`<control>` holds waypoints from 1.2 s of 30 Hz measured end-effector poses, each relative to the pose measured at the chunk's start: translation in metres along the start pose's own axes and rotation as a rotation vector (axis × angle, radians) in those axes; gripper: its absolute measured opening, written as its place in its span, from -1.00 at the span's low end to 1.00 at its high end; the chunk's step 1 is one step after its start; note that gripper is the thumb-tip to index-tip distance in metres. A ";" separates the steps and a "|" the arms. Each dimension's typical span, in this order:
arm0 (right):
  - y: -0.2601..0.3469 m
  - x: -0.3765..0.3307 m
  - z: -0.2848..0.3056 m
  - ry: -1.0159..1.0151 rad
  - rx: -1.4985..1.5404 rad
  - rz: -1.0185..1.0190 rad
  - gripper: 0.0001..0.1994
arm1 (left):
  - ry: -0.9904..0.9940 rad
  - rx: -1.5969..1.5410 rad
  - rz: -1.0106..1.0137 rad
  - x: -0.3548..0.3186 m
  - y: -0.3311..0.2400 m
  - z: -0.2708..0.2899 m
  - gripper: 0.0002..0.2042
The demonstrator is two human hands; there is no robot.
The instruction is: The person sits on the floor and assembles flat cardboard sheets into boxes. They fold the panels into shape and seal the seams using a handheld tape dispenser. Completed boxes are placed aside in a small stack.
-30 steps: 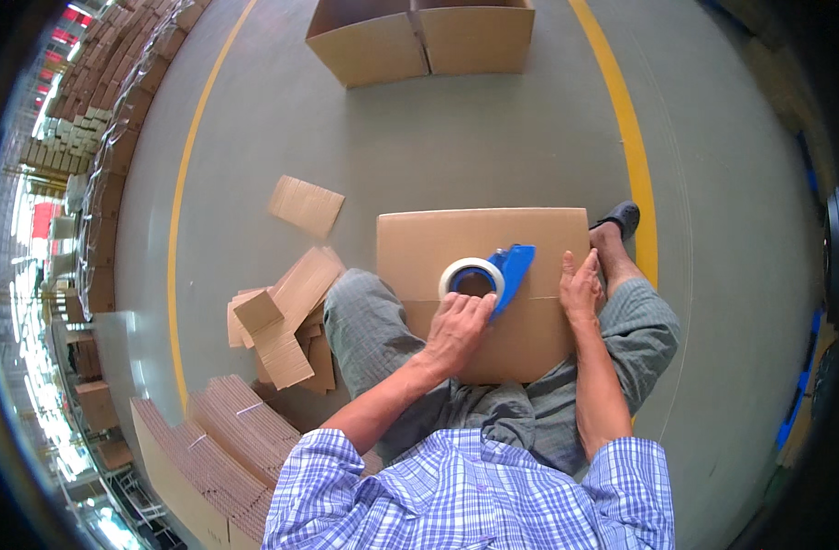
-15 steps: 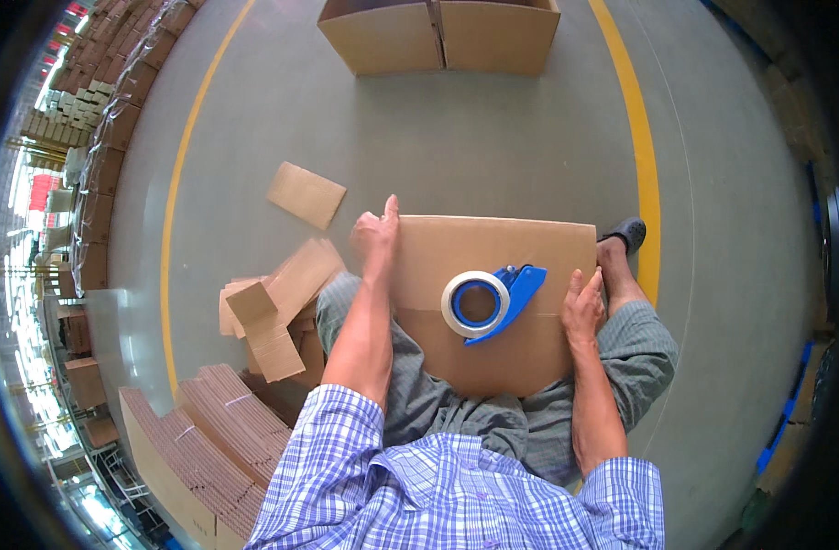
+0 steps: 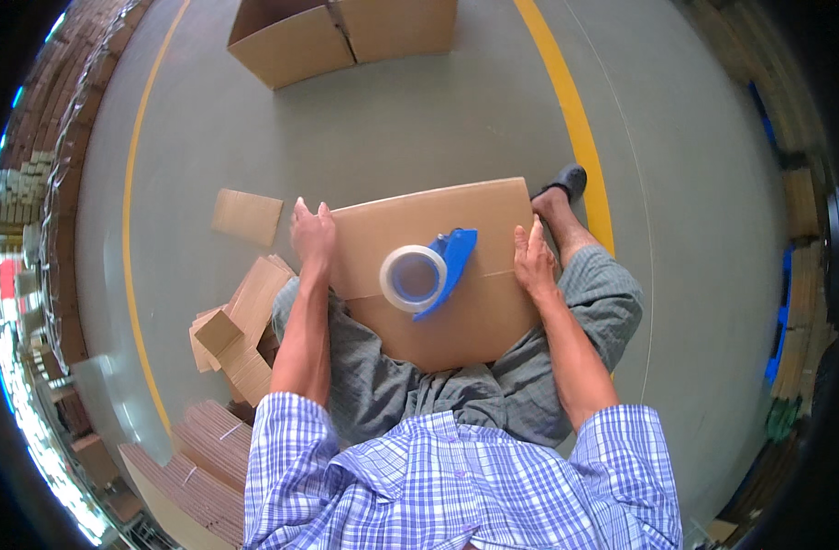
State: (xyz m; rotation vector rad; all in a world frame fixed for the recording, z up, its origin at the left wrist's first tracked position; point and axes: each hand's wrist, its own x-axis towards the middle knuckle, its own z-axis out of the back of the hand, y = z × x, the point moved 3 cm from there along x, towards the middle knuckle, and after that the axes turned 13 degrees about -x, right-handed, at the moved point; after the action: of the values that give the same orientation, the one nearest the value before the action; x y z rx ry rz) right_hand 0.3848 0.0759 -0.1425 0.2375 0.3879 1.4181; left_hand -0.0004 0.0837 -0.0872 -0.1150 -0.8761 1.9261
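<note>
**Both hands on the box, tape gun resting on top**

A closed cardboard box — flat, matt brown, rectangular — lies across the person's lap at the centre of the view. The left hand lies on its edge at 9 o'clock, fingers together and stretched flat, gripping nothing. The right hand presses the opposite edge at 3 o'clock, palm down, fingers straight and close together, also holding nothing. Between them, untouched by either, one tape dispenser lies on the lid: a pale, glossy round roll on a blue plastic handle, right over the seam line that runs across the box.

On the smooth grey concrete floor, one open carton stands at 12 o'clock, its flaps spread. One loose flat cardboard sheet lies just past the left hand at 9 o'clock, and a small heap of cardboard offcuts sits at 8 o'clock beside the knee. A stack of folded flat boxes — ribbed edges showing — lies at 7 o'clock. Two curved yellow floor lines run at either side
</note>
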 end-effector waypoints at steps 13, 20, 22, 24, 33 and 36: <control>-0.036 -0.010 -0.009 0.347 0.474 0.173 -0.13 | 0.924 -0.085 -0.187 -0.133 -0.123 0.026 -0.52; -0.045 -0.027 -0.013 0.361 0.602 0.094 -0.24 | 1.372 -0.818 -0.121 -0.102 -0.134 0.029 -0.51; -0.045 -0.025 -0.012 0.379 0.678 0.096 -0.27 | 1.420 -0.838 0.089 -0.096 -0.137 0.010 -0.49; -0.045 -0.023 -0.013 0.401 0.720 0.055 -0.27 | 1.364 -0.730 0.151 -0.093 -0.139 -0.009 -0.47; -0.032 -0.076 0.021 -0.126 0.917 -0.220 -0.59 | 1.342 -0.708 0.144 -0.093 -0.135 -0.016 -0.50; -0.027 -0.084 0.030 0.200 1.354 -0.446 -0.50 | 1.338 -0.704 0.122 -0.094 -0.134 -0.017 -0.51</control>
State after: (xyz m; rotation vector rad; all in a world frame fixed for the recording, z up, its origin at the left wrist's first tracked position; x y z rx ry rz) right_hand 0.4130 -0.0089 -0.1153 1.0239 1.4416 0.5457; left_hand 0.1552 0.0518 -0.0429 -1.6618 -0.5172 1.1017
